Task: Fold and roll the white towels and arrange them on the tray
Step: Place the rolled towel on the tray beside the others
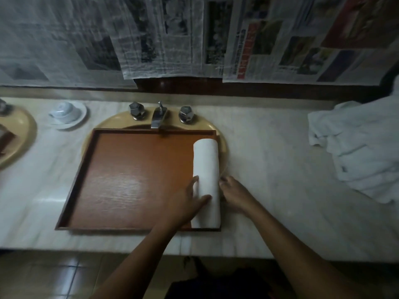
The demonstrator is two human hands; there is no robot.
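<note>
One rolled towel lies along the tray's right edge. Left hand grips it; right hand alongside, grip unclear. Loose towel pile on bench. Early stage, most left.

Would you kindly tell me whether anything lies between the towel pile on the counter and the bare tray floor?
Yes: the rolled towel lies along the right edge of the tray, gripped by the left hand, with the right hand at its right side. Nothing else shows on the counter between.
</note>
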